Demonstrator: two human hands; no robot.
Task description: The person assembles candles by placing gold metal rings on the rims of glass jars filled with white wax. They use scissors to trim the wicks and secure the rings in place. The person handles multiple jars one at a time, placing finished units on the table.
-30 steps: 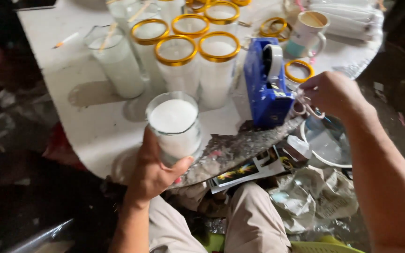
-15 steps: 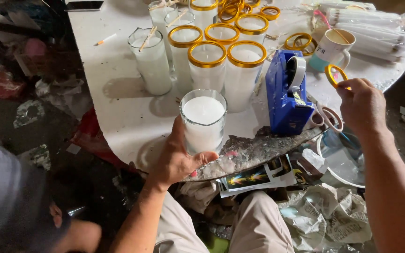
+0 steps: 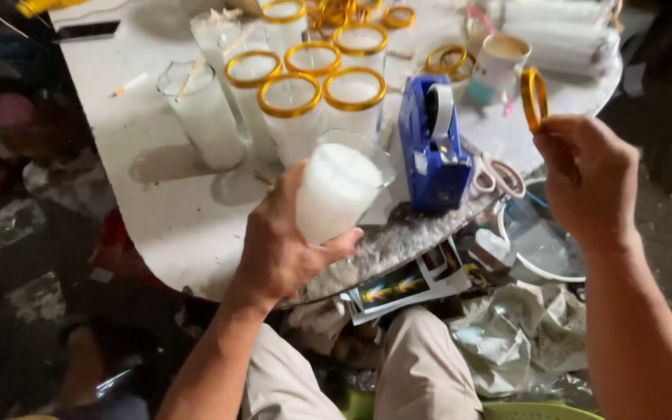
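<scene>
Left hand (image 3: 278,249) is wrapped around a glass candle jar (image 3: 336,190) filled with white wax, held tilted just above the near edge of the white table (image 3: 173,225). Fingers closed round the lower half of the jar, thumb (image 3: 285,183) up its left side; a firm full-hand hold, no gap showing between palm and glass.

Right hand (image 3: 585,183) pinches a gold ring (image 3: 534,97) between thumb and fingertips, held up on edge, in the air to the right of the blue tape dispenser (image 3: 433,148). Only the lower arc of the ring is gripped; the rest stands free above the fingers. Remaining fingers curled in.

Handling, as a judgement: the jar looks heavy for its size (solid wax fill) and the glass is smooth, likely slippery and breakable, so a low, wrapping hold round the body suits it better than the rim. The ring looks thin, light and probably bendable, so an edge pinch is enough; squeezing across it could deform it.

Around: a cluster of ringed jars (image 3: 355,97) stands behind on the table, already gold at the rim, and one unringed jar (image 3: 200,113) to the left has a stick in it. Scissors (image 3: 499,175) lie just right of the dispenser, a paper cup (image 3: 499,66) further back. Printed leaflets (image 3: 398,284) sit below the table edge by the person's knees.
</scene>
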